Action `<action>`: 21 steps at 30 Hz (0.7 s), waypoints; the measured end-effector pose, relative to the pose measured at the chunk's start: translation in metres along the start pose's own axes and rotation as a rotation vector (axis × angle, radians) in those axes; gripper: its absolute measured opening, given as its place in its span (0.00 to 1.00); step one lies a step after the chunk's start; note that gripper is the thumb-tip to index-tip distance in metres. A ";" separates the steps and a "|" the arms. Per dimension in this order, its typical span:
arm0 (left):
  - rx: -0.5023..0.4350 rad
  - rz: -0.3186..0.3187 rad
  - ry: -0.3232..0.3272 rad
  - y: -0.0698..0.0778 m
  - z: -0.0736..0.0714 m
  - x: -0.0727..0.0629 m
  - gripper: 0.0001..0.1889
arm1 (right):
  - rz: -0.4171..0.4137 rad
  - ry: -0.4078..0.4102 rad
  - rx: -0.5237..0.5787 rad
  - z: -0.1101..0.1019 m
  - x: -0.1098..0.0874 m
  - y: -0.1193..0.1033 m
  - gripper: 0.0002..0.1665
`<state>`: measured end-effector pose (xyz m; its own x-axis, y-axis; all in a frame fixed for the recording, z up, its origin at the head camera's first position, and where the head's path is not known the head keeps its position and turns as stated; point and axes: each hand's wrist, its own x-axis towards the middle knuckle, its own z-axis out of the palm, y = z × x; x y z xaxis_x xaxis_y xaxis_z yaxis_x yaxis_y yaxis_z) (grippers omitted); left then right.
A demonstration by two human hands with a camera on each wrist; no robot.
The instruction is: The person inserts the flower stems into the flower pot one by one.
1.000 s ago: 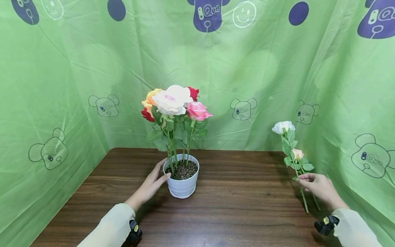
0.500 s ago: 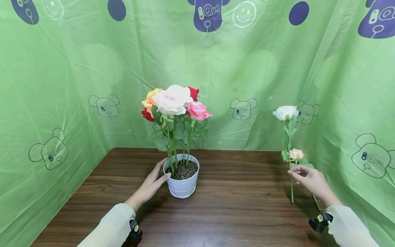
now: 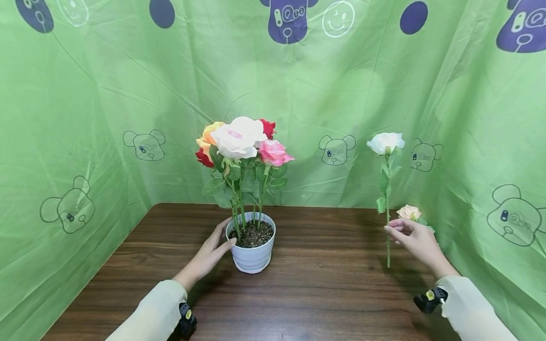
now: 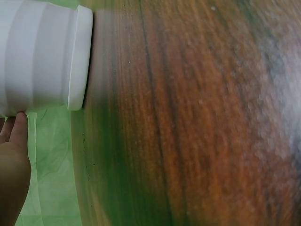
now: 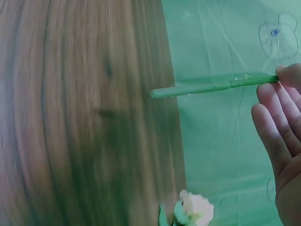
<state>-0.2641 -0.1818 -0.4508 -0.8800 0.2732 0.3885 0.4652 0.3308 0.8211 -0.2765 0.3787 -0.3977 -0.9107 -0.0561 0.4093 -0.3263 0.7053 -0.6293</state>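
Note:
My right hand (image 3: 411, 239) pinches the green stem of a white artificial rose (image 3: 386, 143) between thumb and fingertips. The rose stands upright, bloom on top; in the right wrist view the lower stem (image 5: 202, 88) sticks out past the fingers. On the left, a white ribbed flower pot (image 3: 251, 259) stands on the table, filled with dark soil and several roses in white, pink, red and orange. My left hand (image 3: 209, 255) holds the pot's left side, thumb at the rim. In the left wrist view, fingers (image 4: 19, 125) touch the pot wall.
A peach rose (image 3: 408, 212) lies on the table behind my right hand, its stem largely hidden by it. The brown wooden table (image 3: 315, 284) ends at a green printed curtain (image 3: 298, 94) at the back and sides.
My right hand has lifted the white rose off the table's right side, brought it upright and moved it left, away from the peach rose. The left hand and pot have stayed put.

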 end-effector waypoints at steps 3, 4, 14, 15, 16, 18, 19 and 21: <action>0.001 -0.011 -0.002 0.000 0.000 0.000 0.34 | -0.018 -0.012 0.026 0.008 0.005 -0.012 0.16; 0.003 -0.011 -0.004 0.000 0.000 0.000 0.34 | -0.021 -0.015 0.034 0.011 0.007 -0.016 0.16; -0.010 -0.005 -0.002 0.003 0.000 0.000 0.34 | -0.082 0.013 0.066 0.046 0.022 -0.053 0.13; -0.008 -0.002 -0.002 0.003 0.000 0.000 0.34 | -0.091 0.024 0.060 0.049 0.023 -0.057 0.13; -0.008 -0.001 -0.001 0.004 0.000 0.000 0.34 | -0.102 0.033 0.059 0.051 0.024 -0.061 0.12; -0.005 0.000 0.000 0.004 0.000 0.000 0.33 | -0.123 0.041 0.073 0.057 0.026 -0.070 0.11; -0.005 -0.001 0.000 0.004 0.000 0.000 0.33 | -0.132 0.046 0.084 0.060 0.027 -0.074 0.10; -0.005 -0.001 0.000 0.005 0.000 0.000 0.33 | -0.148 0.044 0.112 0.066 0.030 -0.082 0.10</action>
<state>-0.2617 -0.1807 -0.4469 -0.8806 0.2729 0.3873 0.4635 0.3265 0.8237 -0.2934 0.2726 -0.3775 -0.8394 -0.1211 0.5298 -0.4846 0.6080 -0.6289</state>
